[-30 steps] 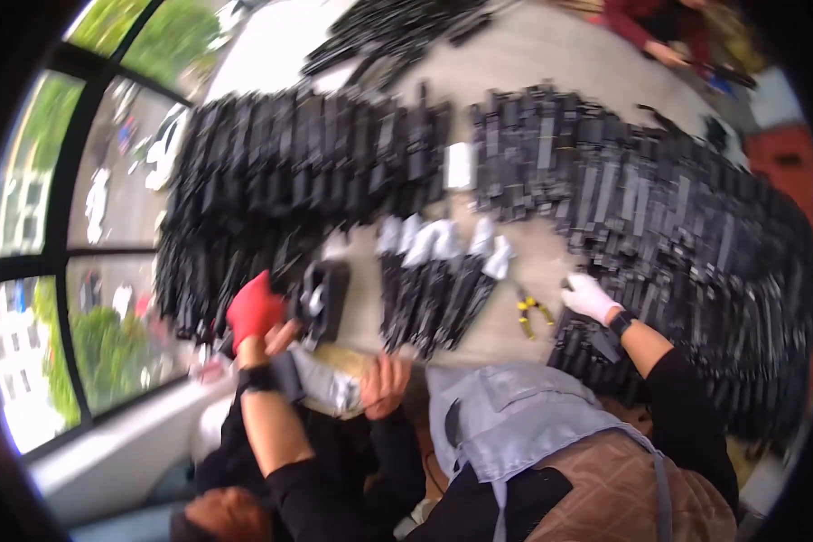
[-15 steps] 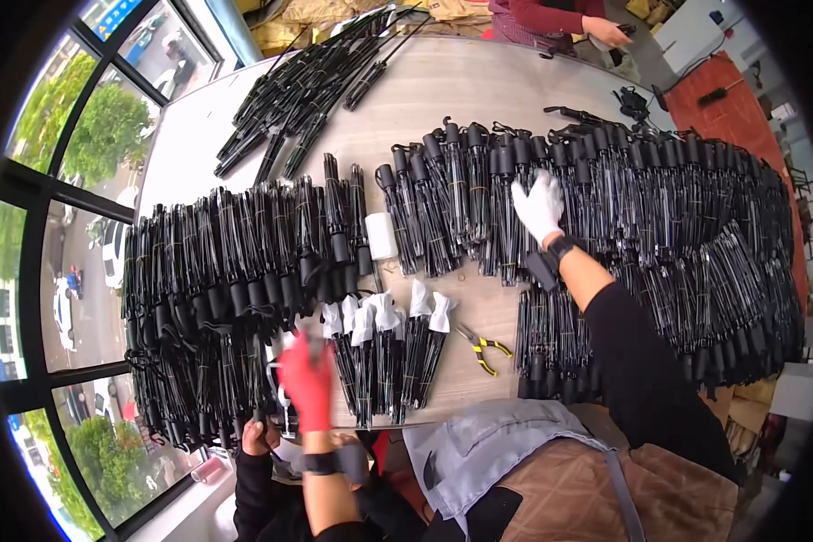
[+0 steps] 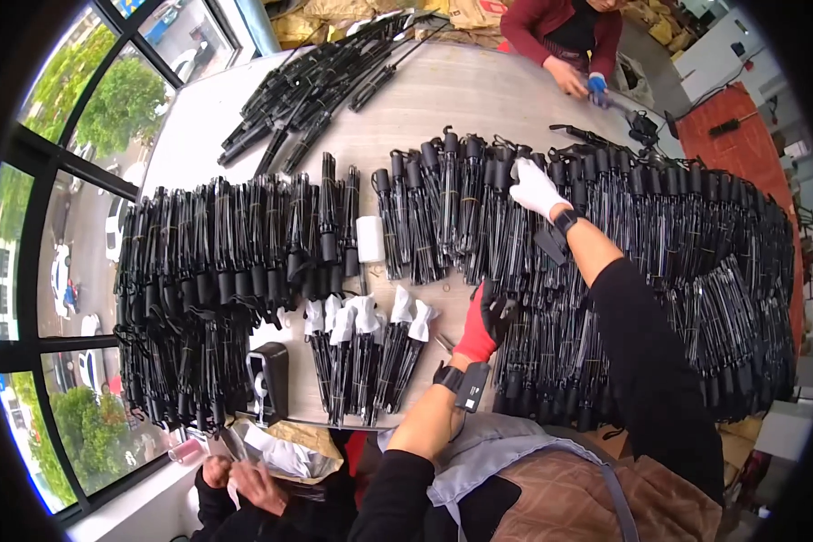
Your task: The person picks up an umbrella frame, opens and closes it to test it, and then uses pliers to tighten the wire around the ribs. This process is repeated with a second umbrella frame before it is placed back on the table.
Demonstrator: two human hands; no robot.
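My right hand (image 3: 535, 188), in a white glove, closes its fingers on the handle end of a black folded umbrella frame (image 3: 504, 172) in the upper row on the right. My left hand (image 3: 481, 327) wears a red glove with dark fingertips. It reaches the lower ends of these frames, its fingers blending into the black so their grip is unclear. The metal jaws of pliers (image 3: 444, 343) show beside it; the rest is hidden. Left of it lie several frames with white-wrapped ends (image 3: 361, 330). A white roll (image 3: 370, 238) stands between the two large groups.
Stacked black frames (image 3: 208, 244) cover the table's left side. A loose pile of frames (image 3: 316, 95) lies at the far left. A black stand (image 3: 268, 379) is at the near edge, by a co-worker's hands (image 3: 248, 483). Another person's hands (image 3: 583, 81) work across the table (image 3: 461, 86).
My left hand has swung right from the left stacks to the right group. My right hand has shifted slightly up, its fingers now closed at a handle. The near co-worker's hands have moved down and left.
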